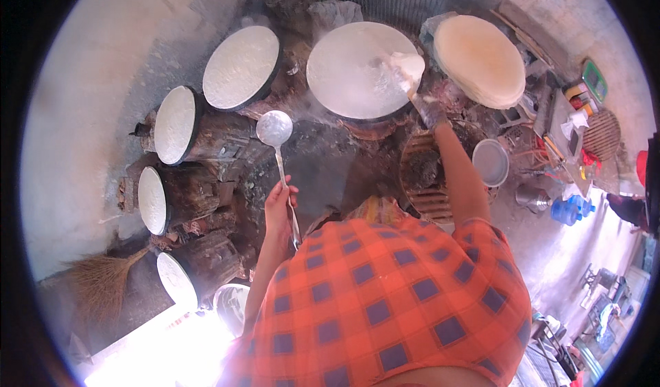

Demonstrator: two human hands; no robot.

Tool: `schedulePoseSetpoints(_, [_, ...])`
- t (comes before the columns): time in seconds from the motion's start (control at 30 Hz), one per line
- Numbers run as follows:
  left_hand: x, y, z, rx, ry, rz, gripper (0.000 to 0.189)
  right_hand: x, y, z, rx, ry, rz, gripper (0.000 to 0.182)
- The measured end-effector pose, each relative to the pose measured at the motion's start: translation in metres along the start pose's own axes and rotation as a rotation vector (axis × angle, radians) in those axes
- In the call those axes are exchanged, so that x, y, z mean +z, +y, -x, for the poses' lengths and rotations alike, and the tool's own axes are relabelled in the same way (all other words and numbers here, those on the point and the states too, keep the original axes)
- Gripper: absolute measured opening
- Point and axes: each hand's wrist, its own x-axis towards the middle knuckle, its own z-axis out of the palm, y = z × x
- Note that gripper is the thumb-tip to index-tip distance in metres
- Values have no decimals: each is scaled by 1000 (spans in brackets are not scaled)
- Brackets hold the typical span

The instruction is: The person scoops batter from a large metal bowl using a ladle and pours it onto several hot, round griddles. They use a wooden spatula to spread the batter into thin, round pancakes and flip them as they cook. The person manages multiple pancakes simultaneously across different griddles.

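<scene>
My left hand (280, 198) grips the long handle of a metal ladle (275, 128), its round bowl coated with pale residue. To the right, my right hand (432, 112), seemingly in a dark glove, holds a short tool (411, 93). The tool's far end is blurred and merges with a folded white mass (408, 66) at the right side of the large round griddle (356, 72). A pale layer covers that griddle, and steam drifts over it. Just beyond my right hand, a tall stack of thin round flatbreads or crepes (479, 61) rests at the right.
Several batter-covered griddles curve round the left, including one at the back (241, 68) and one lower down (176, 125). Nearby are a straw broom (108, 278), a white bucket (232, 302), a slatted round tray (433, 201), a metal basin (490, 163) and blue water jugs (564, 210).
</scene>
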Motion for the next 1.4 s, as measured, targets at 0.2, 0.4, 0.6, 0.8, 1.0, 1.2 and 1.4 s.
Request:
schedulePoseSetpoints(0.2, [3,21,12,-60,-96,52,34,38,-52,75,162,350,177,44])
schedulePoseSetpoints(0.4, [-3,19,7,-160,-235,-49,37,29,-90,67,203,174,3,63])
schedulePoseSetpoints(0.6, [5,12,-17,-193,-350,-107,37,57,-66,68,245,225,-568,45])
schedulePoseSetpoints(0.8, [37,8,-62,-267,-408,-237,33,28,-55,50,336,152,-228,41])
schedulePoseSetpoints(1.0, [96,25,-134,-143,-384,-263,24,-6,-54,109,62,42,326,41])
schedulePoseSetpoints(1.2, [168,9,-166,-75,-260,-254,23,63,-95,131,121,193,147,38])
schedulePoseSetpoints(1.4, [139,33,-164,-420,-596,605,24,46,-81,102,112,130,-691,36])
